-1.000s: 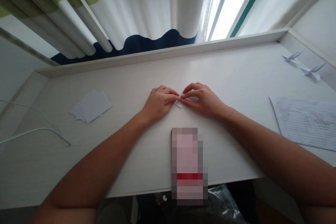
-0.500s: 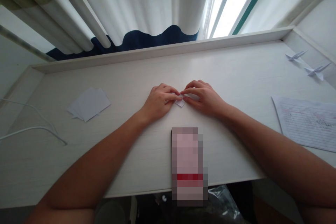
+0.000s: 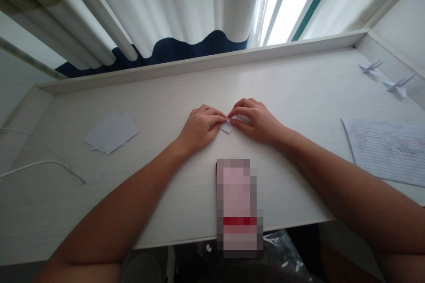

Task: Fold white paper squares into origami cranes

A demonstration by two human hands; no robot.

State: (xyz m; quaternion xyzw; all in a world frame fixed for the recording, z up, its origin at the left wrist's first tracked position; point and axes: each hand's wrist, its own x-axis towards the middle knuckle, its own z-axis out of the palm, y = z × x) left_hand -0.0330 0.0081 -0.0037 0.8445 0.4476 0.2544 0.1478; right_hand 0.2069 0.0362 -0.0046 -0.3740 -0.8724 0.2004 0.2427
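A small folded piece of white paper point(image 3: 226, 127) lies on the desk between my hands, partly covered by the fingers. My left hand point(image 3: 205, 127) pinches its left side, thumb and fingers together. From the other side my right hand point(image 3: 254, 119) grips the paper's upper right part with closed fingertips, which almost touch those of the left. The far part of the paper is hidden behind the fingers.
White paper squares point(image 3: 113, 131) lie fanned out at left, near a white cable point(image 3: 43, 162). Two folded paper shapes point(image 3: 372, 67) stand at far right, above a lined, written sheet point(image 3: 392, 150). A pixelated flat object point(image 3: 236, 194) lies at the desk's front edge.
The left fingertips have drawn closer together on the paper, and more of its near corner shows. Both hands stay in nearly the same place; the view has shifted slightly.
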